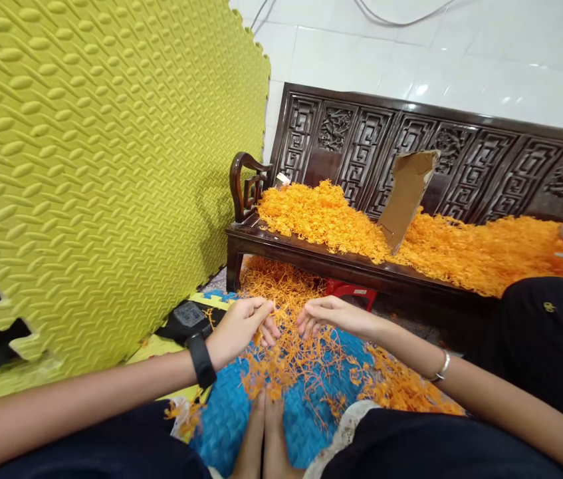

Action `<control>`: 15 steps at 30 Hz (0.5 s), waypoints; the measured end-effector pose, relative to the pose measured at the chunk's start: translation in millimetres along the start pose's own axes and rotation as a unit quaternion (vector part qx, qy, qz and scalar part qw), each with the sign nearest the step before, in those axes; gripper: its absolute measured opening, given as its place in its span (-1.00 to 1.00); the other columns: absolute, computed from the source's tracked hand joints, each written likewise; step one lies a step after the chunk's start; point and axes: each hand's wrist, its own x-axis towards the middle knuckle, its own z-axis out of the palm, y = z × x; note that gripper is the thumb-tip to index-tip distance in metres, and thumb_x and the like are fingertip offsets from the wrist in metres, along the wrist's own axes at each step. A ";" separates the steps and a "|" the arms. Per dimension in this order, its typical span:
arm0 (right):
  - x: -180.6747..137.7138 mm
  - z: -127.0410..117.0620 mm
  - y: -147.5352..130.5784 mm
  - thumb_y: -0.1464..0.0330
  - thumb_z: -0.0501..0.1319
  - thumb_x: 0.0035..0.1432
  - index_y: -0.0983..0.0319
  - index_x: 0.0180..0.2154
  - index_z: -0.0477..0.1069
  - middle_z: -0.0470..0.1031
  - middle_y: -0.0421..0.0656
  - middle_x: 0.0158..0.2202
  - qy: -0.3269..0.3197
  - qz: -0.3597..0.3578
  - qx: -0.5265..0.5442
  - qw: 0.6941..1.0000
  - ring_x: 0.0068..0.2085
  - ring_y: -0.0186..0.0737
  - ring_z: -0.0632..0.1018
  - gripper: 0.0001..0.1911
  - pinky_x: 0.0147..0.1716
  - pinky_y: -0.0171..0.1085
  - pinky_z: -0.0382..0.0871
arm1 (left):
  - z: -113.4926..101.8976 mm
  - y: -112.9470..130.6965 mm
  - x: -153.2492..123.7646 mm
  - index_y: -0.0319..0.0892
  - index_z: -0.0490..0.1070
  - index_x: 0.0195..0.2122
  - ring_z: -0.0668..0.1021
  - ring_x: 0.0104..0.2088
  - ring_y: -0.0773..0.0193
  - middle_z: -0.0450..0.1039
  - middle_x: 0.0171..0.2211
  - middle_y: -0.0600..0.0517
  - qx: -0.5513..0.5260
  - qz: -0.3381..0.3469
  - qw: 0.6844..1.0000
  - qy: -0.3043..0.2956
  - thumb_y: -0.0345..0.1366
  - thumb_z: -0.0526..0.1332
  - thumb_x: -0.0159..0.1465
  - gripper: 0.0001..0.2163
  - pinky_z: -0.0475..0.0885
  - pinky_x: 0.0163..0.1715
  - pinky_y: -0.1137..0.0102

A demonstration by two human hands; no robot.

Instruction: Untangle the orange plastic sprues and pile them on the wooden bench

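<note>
A yellow textured mat (126,159) fills the left, and right of it a dark carved surface (271,241) bears heaps of orange strands (321,216), more lying loose on the blue mat (221,399) below. A tilted cardboard piece (407,203) stands among the heaps. Above the loose strands, the left hand (247,326) and right hand (328,316) hover near each other, fingers curled; whether either grip holds strands, I cannot tell

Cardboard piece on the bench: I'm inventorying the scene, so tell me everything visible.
The cardboard piece is plain brown, flat and roughly oblong, with a ragged top edge. It stands tilted on the dark bench, orange heaps meeting its lower part on either side. Whether it touches the backrest is unclear.
</note>
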 end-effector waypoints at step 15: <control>-16.9 18.4 -26.3 0.27 0.17 0.11 0.29 -0.51 0.28 0.26 -0.30 -0.60 -0.079 -0.120 -0.306 0.941 -0.53 -0.46 0.29 -0.75 -0.50 -0.43 0.15 | -10.8 22.0 -20.7 -0.22 0.24 -0.53 0.17 -0.68 0.46 0.21 -0.69 0.16 0.167 0.004 0.958 -0.233 0.01 0.01 0.23 -0.61 0.07 -0.65 0.51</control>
